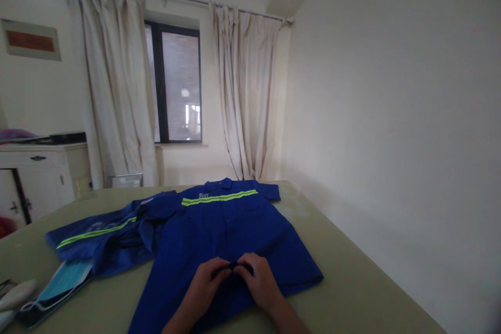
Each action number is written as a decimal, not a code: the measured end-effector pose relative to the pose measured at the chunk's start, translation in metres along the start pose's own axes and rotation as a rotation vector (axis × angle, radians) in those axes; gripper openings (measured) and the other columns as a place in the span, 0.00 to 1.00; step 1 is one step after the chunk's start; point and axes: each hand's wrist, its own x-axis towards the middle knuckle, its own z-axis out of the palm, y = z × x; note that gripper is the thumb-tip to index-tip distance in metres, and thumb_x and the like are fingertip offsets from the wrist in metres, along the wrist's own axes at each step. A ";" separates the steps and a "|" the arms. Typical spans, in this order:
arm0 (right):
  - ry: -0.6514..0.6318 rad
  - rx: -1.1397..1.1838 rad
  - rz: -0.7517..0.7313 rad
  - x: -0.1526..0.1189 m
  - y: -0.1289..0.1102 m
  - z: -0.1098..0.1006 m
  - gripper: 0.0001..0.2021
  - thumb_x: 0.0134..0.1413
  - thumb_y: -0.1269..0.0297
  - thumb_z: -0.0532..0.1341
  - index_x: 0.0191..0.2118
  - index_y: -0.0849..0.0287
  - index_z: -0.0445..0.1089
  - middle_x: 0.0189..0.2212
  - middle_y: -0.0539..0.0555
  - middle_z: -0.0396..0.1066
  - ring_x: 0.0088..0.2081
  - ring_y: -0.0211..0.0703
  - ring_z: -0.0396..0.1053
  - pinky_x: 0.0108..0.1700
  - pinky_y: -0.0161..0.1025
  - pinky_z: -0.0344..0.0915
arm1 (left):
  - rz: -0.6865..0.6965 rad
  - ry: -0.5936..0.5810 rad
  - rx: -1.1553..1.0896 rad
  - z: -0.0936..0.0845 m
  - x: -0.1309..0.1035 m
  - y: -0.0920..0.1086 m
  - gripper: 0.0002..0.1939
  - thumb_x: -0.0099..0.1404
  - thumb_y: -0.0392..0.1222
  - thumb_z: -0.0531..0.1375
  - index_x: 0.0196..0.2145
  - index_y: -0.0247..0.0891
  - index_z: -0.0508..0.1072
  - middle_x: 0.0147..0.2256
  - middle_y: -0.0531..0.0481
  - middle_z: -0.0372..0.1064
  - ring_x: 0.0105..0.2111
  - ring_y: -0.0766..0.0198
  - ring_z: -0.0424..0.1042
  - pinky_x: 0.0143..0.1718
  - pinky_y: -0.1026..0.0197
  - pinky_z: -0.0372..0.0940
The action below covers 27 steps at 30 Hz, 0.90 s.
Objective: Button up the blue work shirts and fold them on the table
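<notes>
2 pale curtains point(250, 88) hung along the far wall, at either side of a dark-framed window point(182, 86). Below them spread a broad green tabletop point(344, 271), running along the plain wall at the right. On it, across the middle and near part, lay a blue shirt point(230, 219), front up, its collar towards the far edge and 2 yellow-green stripes across the chest. Beside it at the left, meeting its side, sat a rumpled blue garment point(117, 235) with 2 similar stripes. A light-blue face mask point(66, 279) (its white loop trailing out) rested on a dark flat item point(35, 314), just below that garment.

The left hand point(205, 283) and right hand point(261, 279) were close together over the shirt's near middle. Each was nearly closed, thumb and curled fingers pinching the cloth, with a small gap inside the curl. Between the 2 sets of fingertips, a small dark fold of the shirt's fabric was held; its exact part could not be told.
</notes>
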 end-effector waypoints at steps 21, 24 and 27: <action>-0.066 -0.018 -0.050 -0.002 0.000 0.005 0.05 0.64 0.62 0.64 0.36 0.55 0.75 0.35 0.51 0.75 0.40 0.45 0.71 0.45 0.38 0.61 | 0.069 -0.047 0.014 0.001 0.000 -0.009 0.09 0.70 0.45 0.54 0.35 0.40 0.71 0.36 0.50 0.70 0.39 0.59 0.70 0.45 0.59 0.64; -0.100 -0.022 -0.055 -0.003 -0.002 0.004 0.04 0.63 0.64 0.64 0.36 0.55 0.75 0.35 0.51 0.75 0.41 0.44 0.70 0.44 0.37 0.61 | 0.053 -0.065 0.016 0.001 -0.001 -0.007 0.07 0.68 0.43 0.54 0.36 0.41 0.71 0.37 0.50 0.70 0.40 0.59 0.69 0.46 0.59 0.64; -0.119 -0.024 -0.059 -0.004 -0.005 0.002 0.05 0.64 0.63 0.63 0.36 0.55 0.75 0.35 0.51 0.74 0.41 0.45 0.69 0.44 0.38 0.60 | 0.032 -0.096 0.034 -0.003 -0.002 -0.002 0.05 0.66 0.41 0.55 0.34 0.41 0.70 0.36 0.51 0.69 0.40 0.60 0.68 0.46 0.59 0.64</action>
